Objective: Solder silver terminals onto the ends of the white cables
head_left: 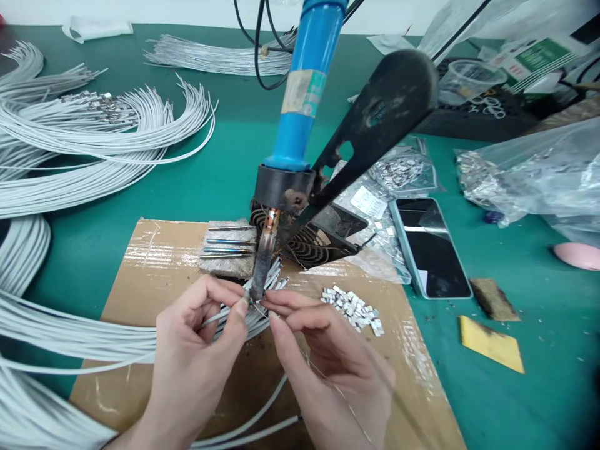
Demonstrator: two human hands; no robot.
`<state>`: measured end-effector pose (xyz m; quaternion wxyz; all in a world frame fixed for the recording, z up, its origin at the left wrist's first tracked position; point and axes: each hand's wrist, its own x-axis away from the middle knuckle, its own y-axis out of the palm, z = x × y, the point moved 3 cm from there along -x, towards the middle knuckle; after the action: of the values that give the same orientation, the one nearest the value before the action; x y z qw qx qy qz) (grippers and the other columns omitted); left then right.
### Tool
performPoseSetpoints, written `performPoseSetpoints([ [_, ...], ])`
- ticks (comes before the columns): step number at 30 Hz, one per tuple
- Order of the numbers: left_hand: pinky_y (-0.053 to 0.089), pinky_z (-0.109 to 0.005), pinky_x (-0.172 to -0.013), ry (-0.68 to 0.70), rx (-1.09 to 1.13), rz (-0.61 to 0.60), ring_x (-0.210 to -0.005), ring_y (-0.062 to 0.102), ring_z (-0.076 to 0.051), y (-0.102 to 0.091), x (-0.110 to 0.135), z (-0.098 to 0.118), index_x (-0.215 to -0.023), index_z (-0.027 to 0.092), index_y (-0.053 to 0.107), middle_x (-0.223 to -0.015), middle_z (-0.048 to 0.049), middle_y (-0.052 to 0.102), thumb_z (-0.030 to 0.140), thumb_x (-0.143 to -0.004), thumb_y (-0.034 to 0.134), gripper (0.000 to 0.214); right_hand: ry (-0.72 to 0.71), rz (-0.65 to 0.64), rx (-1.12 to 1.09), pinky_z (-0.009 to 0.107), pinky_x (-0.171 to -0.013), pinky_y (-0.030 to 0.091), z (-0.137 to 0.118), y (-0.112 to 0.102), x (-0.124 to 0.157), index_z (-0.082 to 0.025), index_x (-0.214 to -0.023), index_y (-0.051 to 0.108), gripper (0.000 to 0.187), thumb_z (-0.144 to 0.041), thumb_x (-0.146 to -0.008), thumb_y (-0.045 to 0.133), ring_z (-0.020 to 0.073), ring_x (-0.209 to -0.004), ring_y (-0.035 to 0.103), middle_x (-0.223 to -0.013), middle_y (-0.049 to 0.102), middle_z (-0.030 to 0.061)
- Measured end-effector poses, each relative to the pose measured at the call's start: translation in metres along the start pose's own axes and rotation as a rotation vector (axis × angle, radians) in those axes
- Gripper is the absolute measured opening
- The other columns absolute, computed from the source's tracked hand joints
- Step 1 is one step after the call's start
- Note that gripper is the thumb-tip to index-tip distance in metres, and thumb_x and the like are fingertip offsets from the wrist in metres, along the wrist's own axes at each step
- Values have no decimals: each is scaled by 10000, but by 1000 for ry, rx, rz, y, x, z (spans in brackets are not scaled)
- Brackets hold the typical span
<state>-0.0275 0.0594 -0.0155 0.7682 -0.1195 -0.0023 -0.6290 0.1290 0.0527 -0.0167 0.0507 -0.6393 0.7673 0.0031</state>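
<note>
A blue-handled soldering iron (300,125) points down from a black bracket (370,131). My left hand (201,337) pinches a white cable (218,316) close beside the iron's tip; the cable's very end is too small to make out. On the other side of the tip, my right hand (323,350) is closed on a thin solder wire (345,400), whose tail runs down past the palm. Whether wire and tip touch cannot be seen clearly. Behind my fingers lies a bundle of white cables (260,322) with bared or capped ends.
Cardboard (140,269) covers the green table (244,125). A grey block (229,247) with metal rods and a black fan (309,247) sit behind the tip. Small white connectors (351,307), a phone (431,247) and a yellow sponge (491,344) lie right; cable bundles (84,137) lie left.
</note>
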Motion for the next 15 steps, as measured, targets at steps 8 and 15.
performPoseSetpoints([
  [8,506,-143,-520,25,7,-4,-639,685,-100,1,-1,-1,-761,226,709,-880,6,797,163,-910,726,162,-20,-16,-4,145,-884,606,1,1,-1,-253,-803,680,201,-101,-930,718,101,-999,789,-1044,825,-33],
  [15,472,-134,-487,59,-17,7,-741,729,-130,-1,-2,-4,-759,236,715,-878,2,796,158,-908,734,169,-7,-14,-44,116,-895,602,3,1,0,-257,-818,694,197,-101,-935,723,84,-1005,786,-1058,822,-48],
])
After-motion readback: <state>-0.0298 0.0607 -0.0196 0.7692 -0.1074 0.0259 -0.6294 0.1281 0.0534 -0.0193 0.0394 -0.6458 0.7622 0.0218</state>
